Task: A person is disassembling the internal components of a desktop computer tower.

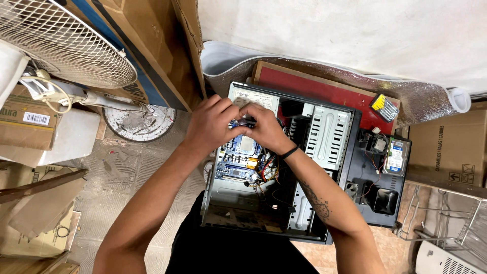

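An open desktop computer case (324,127) lies on its side on the floor, its blue motherboard (238,160) showing. My left hand (210,124) and my right hand (264,127) meet over the upper part of the board, fingers pinched together on a small dark part (246,122) that is mostly hidden. A bundle of coloured wires (266,170) sits under my right wrist, which wears a black band. Beside the case on the right lies its black front panel (378,187) with a hard drive (396,156) on it.
A yellow-handled screwdriver set (384,106) rests on a red board (324,89) behind the case. A standing fan (66,43) and its round base (139,122) are at the left, with cardboard boxes (449,152) on both sides and a white wall behind.
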